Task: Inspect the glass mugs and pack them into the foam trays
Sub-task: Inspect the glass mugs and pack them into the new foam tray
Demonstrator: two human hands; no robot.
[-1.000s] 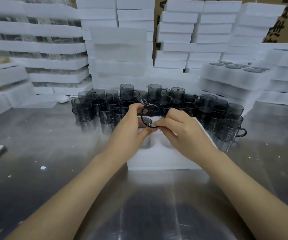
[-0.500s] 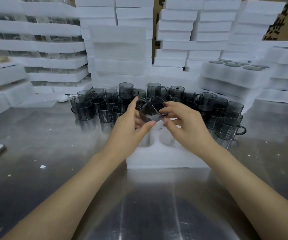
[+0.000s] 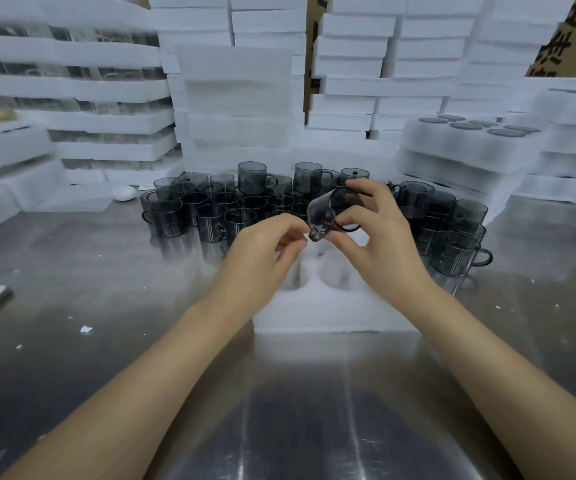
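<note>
inspection under way: a person tilts a smoky mug (image 3: pixel 333 213) on its side above the tray (image 3: pixel 335 306) on the table (image 3: pixel 297 410). the right hand (image 3: pixel 380 237) grips its body, fingers curled around it; the left hand (image 3: pixel 262 254) pinches its base. next, likely, the mug must be righted and lowered into an empty pocket.
</note>
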